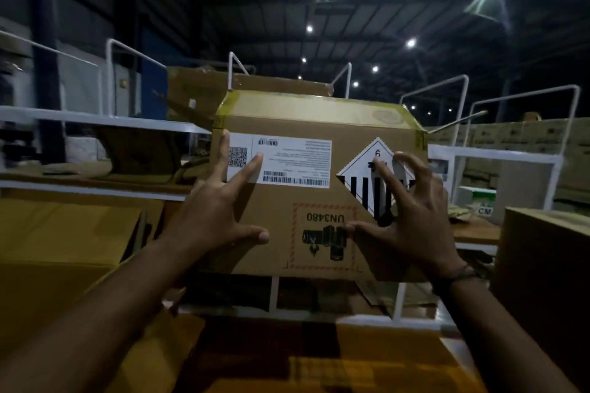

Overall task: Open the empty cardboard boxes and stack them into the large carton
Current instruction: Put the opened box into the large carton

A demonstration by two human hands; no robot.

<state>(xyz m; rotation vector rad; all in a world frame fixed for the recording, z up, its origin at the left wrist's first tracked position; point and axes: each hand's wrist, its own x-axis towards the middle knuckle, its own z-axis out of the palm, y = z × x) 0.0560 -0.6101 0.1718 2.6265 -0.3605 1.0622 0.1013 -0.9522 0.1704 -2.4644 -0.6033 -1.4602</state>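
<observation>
Nearest us, yellow-brown flattened cardboard (57,252) lies low on the left, dim and hard to read; above it our left hand (220,210) is spread wide, fingers splayed across the white shipping label (287,158), thumb low on the panel; our right hand (412,217) is likewise open, fingers curled and fanned over the striped diamond hazard label (367,182); neither hand closes round anything, and we judge they are set flat to steady or catch the box by its face; the cardboard box (319,201) sits between and just beyond the hands, labels upside down, taped top seams still shut, so we take it as not yet opened; it seems to rest on a white metal rack (274,293); behind it a further carton (198,86) shows loose flaps; farthest, ceiling lights (411,42) glare in a dark warehouse.
</observation>
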